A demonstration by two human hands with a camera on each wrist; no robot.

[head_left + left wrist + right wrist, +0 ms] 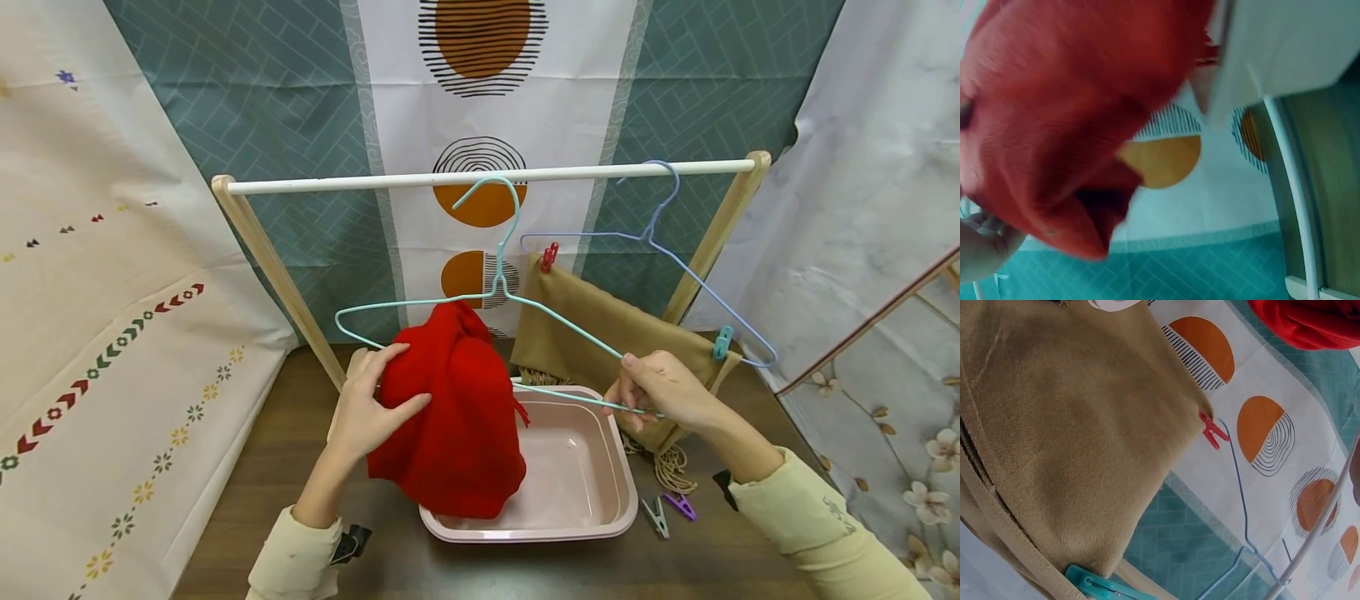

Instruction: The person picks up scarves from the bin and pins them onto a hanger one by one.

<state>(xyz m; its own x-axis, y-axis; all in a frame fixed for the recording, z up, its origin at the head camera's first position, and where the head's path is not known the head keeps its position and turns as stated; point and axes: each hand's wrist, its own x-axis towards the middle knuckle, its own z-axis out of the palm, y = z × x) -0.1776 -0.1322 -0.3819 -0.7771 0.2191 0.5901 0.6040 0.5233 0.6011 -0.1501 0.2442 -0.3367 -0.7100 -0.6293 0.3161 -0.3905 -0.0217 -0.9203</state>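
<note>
A red cloth [457,417] hangs bunched in front of the lower left part of a mint-green wire hanger [562,317]. Its folds hide part of the lower bar; whether it is draped over that bar I cannot tell. My left hand [367,404] grips the cloth's left side, thumb in front. In the left wrist view the red cloth [1079,94] fills much of the picture beside that hand's fingers [988,234]. With thumb and fingers, my right hand [660,387] pinches the hanger's right end. The hanger's hook appears in front of the white rail [337,182].
A tan fringed cloth [600,325] hangs from a purple hanger [682,262] by a red clothespin [550,257] and a teal clothespin [722,342]. Below the red cloth stands a pink basin [570,467]. Grey [656,517] and purple [681,506] clothespins lie to its right.
</note>
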